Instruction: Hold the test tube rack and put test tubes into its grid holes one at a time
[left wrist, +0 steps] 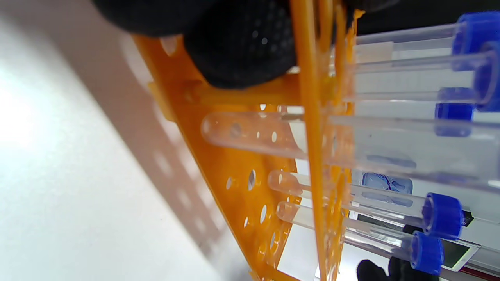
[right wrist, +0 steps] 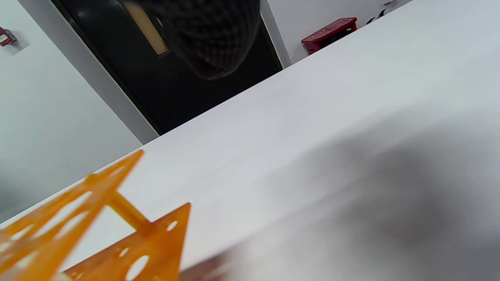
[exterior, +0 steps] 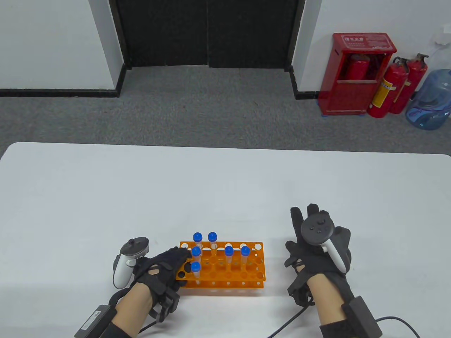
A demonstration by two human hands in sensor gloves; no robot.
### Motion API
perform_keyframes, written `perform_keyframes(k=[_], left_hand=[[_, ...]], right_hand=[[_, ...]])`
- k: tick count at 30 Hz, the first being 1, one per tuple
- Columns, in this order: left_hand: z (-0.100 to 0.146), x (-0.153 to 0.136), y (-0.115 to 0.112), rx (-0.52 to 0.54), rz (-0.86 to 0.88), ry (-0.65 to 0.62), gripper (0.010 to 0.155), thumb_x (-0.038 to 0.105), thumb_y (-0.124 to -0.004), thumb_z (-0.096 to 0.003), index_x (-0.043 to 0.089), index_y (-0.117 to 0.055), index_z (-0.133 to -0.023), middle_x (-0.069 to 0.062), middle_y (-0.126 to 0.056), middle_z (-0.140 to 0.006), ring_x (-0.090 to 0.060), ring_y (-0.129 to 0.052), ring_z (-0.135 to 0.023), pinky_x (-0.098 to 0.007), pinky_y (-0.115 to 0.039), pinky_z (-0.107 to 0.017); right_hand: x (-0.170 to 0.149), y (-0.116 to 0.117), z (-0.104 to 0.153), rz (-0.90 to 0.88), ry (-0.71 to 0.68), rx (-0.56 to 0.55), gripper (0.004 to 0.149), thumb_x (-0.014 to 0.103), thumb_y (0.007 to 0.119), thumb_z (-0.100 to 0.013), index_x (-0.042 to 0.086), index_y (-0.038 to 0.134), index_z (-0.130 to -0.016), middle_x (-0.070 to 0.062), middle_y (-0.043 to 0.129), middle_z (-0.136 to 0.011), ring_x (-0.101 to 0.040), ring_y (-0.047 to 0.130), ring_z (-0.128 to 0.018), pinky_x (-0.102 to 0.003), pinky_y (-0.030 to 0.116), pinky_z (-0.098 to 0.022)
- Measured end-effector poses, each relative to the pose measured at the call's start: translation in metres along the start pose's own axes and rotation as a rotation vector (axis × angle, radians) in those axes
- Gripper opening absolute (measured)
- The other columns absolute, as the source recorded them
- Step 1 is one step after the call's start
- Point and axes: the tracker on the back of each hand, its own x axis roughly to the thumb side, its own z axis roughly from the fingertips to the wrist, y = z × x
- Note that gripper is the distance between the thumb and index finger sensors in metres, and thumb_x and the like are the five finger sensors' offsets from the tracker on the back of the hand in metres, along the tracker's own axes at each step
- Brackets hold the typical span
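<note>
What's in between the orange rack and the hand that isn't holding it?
Nothing: the table view shows only bare white table between the orange rack and the right hand, which holds no tube.

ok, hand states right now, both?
Left hand: grips the orange rack at its left end.
Right hand: open, holding nothing, right of the rack.

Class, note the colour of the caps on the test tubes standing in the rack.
Blue caps on clear tubes, in the orange rack; clearest in the table view.
</note>
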Motion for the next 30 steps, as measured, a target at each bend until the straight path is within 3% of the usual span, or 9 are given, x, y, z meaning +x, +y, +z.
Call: perform_keyframes(k=[6, 16, 21, 30], left_hand=[[0.0, 0.0, 0.0, -0.002, 0.004, -0.001, 0.043, 0.06, -0.062, -0.0434, 0.043, -0.07, -0.082, 0.025, -0.088, -0.062, 0.002, -0.101, -0.031, -0.011, -0.093, -0.021], [-0.001, -0.001, 0.0, 0.0, 0.001, 0.002, 0.043, 0.06, -0.062, -0.0434, 0.042, -0.07, -0.082, 0.025, -0.088, -0.062, 0.002, -0.101, -0.031, -0.012, -0.093, -0.021], [-0.003, -0.003, 0.0, -0.011, -0.01, 0.014, 0.043, 0.06, -0.062, -0.0434, 0.043, -0.07, -0.082, 0.025, -0.088, -0.062, 0.002, -0.101, -0.031, -0.012, -0.093, -0.021], [-0.004, -0.006, 0.001, -0.005, 0.01, 0.035, 0.043, 0.06, -0.062, -0.0434, 0.043, -0.07, -0.082, 0.025, -0.088, -0.062, 0.002, -0.101, -0.031, -0.012, -0.093, -0.021]], right_hand=[[-0.03, 0.017, -0.003, -0.052, 0.04, -0.007, 0.083, 0.046, 0.074, -0.045, 0.046, 0.018, -0.106, 0.0, -0.011, -0.115, -0.032, -0.02, -0.099, -0.062, -0.001, -0.068], [-0.072, 0.048, -0.013, -0.066, 0.155, 0.115, 0.085, 0.051, 0.072, -0.044, 0.044, 0.015, -0.106, 0.001, -0.014, -0.114, -0.03, -0.022, -0.097, -0.062, -0.003, -0.066], [-0.073, 0.058, -0.013, -0.045, 0.149, 0.192, 0.086, 0.053, 0.071, -0.043, 0.041, 0.014, -0.107, 0.0, -0.014, -0.114, -0.031, -0.023, -0.096, -0.062, -0.003, -0.065], [-0.067, 0.05, -0.009, -0.075, 0.107, 0.173, 0.086, 0.054, 0.071, -0.043, 0.038, 0.017, -0.109, -0.003, -0.011, -0.115, -0.033, -0.022, -0.096, -0.063, -0.002, -0.065]])
